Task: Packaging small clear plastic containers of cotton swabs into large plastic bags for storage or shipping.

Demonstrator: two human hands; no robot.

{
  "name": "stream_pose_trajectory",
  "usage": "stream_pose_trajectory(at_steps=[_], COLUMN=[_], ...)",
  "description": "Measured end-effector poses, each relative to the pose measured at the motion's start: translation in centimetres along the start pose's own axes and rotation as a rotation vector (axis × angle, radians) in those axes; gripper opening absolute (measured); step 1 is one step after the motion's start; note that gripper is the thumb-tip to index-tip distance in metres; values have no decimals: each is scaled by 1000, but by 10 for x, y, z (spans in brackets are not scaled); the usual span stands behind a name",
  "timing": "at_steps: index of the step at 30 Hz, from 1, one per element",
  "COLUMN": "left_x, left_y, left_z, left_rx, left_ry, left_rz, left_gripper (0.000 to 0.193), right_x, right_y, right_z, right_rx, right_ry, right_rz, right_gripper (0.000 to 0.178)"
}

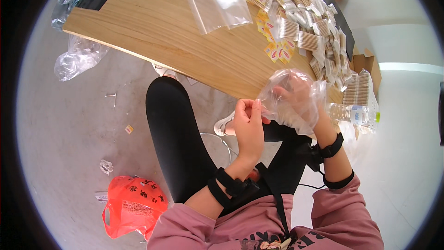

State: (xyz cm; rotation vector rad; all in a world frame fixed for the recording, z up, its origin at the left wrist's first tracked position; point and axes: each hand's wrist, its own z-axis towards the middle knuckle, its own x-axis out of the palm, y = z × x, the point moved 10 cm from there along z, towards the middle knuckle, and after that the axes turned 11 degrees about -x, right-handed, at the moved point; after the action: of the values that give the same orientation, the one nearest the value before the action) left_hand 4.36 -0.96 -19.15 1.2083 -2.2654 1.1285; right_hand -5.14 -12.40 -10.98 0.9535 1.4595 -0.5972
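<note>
Your right hand sits inside the clear plastic bag, fingers spread; your left hand pinches its rim beside. It looks light, limp and slippery, so hold the rim.

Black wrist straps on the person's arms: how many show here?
3. One on the left wrist; two on the right arm, one at the wrist and one by the pink sleeve cuff. Parts may be hidden behind the arms.
</note>
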Motion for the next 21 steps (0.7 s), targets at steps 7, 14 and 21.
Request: stream_pose_trajectory(at_steps=[7, 14, 21], left_x=[-14, 39, 45], left_y=[11, 59, 56], left_z=[-6, -13, -14], left_rx=[-58, -275, -153], left_ry=[-104, 297, 351], left_rz=[-160, 139, 135], left_gripper=[24, 37, 24], right_x=[-23, -14, -2], right_y=[19, 12, 4], right_z=[-2, -1, 5], right_rx=[-284, -171, -106], right_ry=[-115, -90, -8], right_rz=[129, 145, 249], right_gripper=[41, 41, 39])
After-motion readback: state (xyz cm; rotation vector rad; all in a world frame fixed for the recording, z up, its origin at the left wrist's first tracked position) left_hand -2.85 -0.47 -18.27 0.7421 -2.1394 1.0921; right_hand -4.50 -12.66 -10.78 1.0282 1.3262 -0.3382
